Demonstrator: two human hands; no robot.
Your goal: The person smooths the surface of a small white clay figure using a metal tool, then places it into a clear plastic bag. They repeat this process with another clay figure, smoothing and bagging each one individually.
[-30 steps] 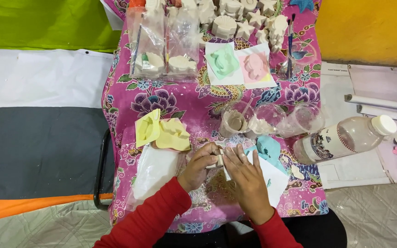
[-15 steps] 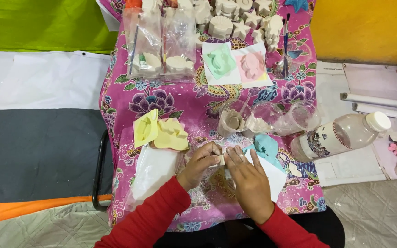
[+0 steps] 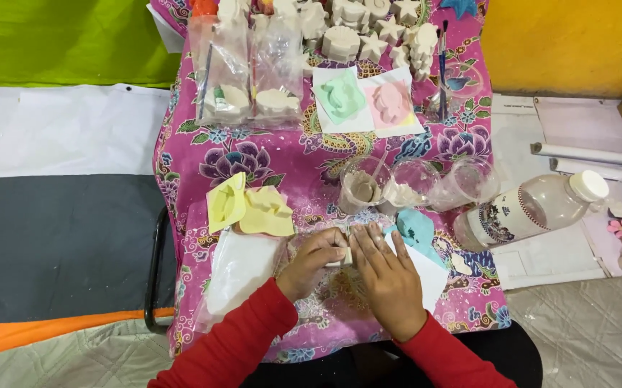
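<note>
My left hand (image 3: 312, 260) and my right hand (image 3: 388, 276) meet over a small pale cast piece (image 3: 344, 253) on the pink flowered tablecloth (image 3: 282, 154). The left fingers curl around the piece. My right hand lies flat beside it, fingertips against it. Both sleeves are red. Two yellow rubber moulds (image 3: 250, 208) lie just left of my hands. A light blue mould (image 3: 416, 228) rests on white paper (image 3: 426, 273) to the right.
Three clear cups (image 3: 411, 185) with white powder or paste stand behind my hands. A clear plastic bottle (image 3: 530, 210) lies on its side at right. A white bag (image 3: 239, 269), green and pink moulds (image 3: 365, 100), bagged casts (image 3: 250, 72) and several white plaster figures (image 3: 368, 32) fill the table.
My hands have stayed together on the small piece, shifting only slightly. The view has drifted a little.
</note>
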